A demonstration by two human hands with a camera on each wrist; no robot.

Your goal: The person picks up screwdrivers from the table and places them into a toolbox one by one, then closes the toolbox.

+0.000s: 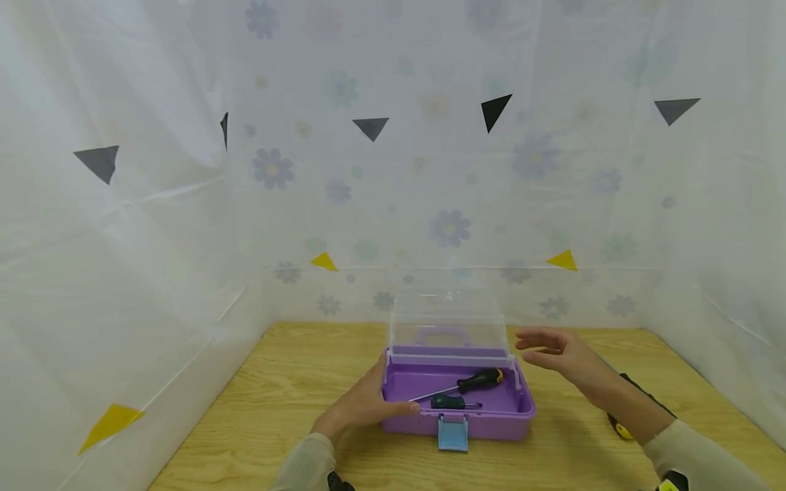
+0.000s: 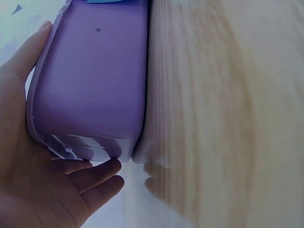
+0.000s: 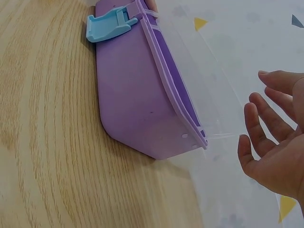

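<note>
A purple toolbox [image 1: 485, 423] stands open on the wooden table [image 1: 288, 382], its clear lid [image 1: 448, 320] upright at the back. Inside lie a black-handled screwdriver [image 1: 482, 379] and a shorter green-handled one [image 1: 448, 402]. A blue latch [image 1: 453, 434] hangs from the front wall. My left hand [image 1: 374, 399] grips the box's left end, thumb on the front rim. The left wrist view shows the hand [image 2: 23, 133] wrapped round the purple wall [image 2: 95, 80]. My right hand [image 1: 534, 346] hovers just right of the lid, fingers spread, touching nothing. In the right wrist view it [image 3: 270, 137] is apart from the lid [image 3: 199, 80].
A black and yellow tool [image 1: 621, 428] lies on the table under my right forearm. White flowered sheeting [image 1: 153, 273] with triangle markers walls the table on three sides. Bare wood stretches left of the box and in front of it.
</note>
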